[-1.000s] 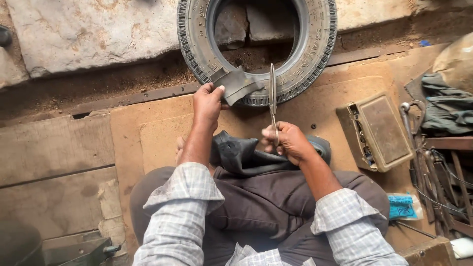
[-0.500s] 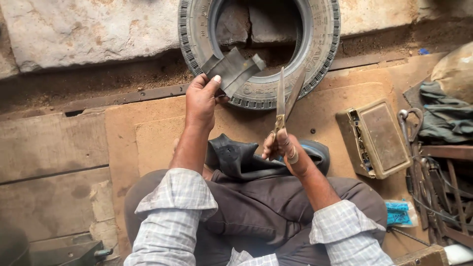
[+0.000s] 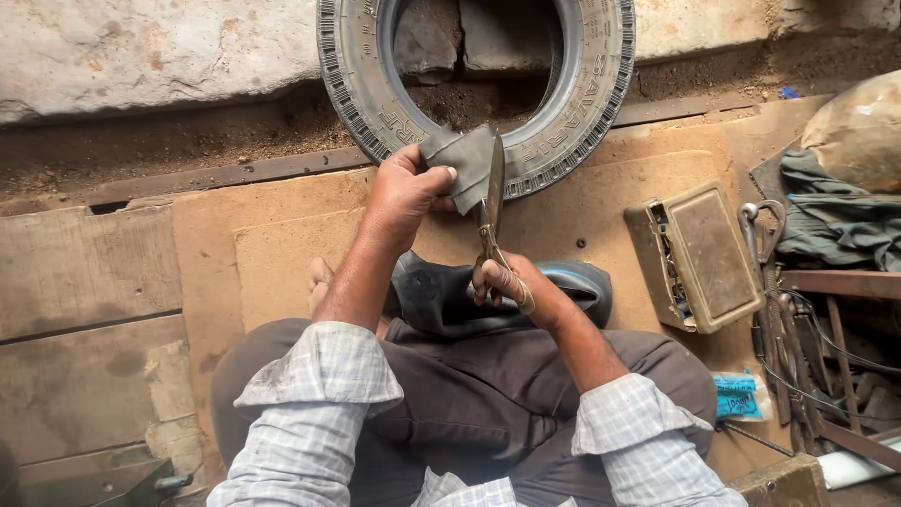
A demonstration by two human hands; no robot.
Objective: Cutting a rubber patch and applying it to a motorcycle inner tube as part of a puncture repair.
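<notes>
My left hand (image 3: pixel 404 192) pinches a grey piece of rubber (image 3: pixel 465 161) and holds it up in front of me. My right hand (image 3: pixel 511 286) grips the handles of a pair of metal scissors (image 3: pixel 490 208), whose blades point away from me and bite into the right edge of the rubber piece. A black inner tube (image 3: pixel 441 296) lies across my lap under both hands. I sit cross-legged in grey trousers and a checked shirt.
A tyre (image 3: pixel 474 89) stands against a stone wall ahead. To the right lie a worn olive metal box (image 3: pixel 699 253), hand tools (image 3: pixel 779 310), a cloth bundle (image 3: pixel 835 211) and a small blue packet (image 3: pixel 739 396). Wooden boards (image 3: pixel 103 282) cover the floor.
My left hand has brought the rubber piece rightward to the scissors. The open blades have closed onto its edge.
</notes>
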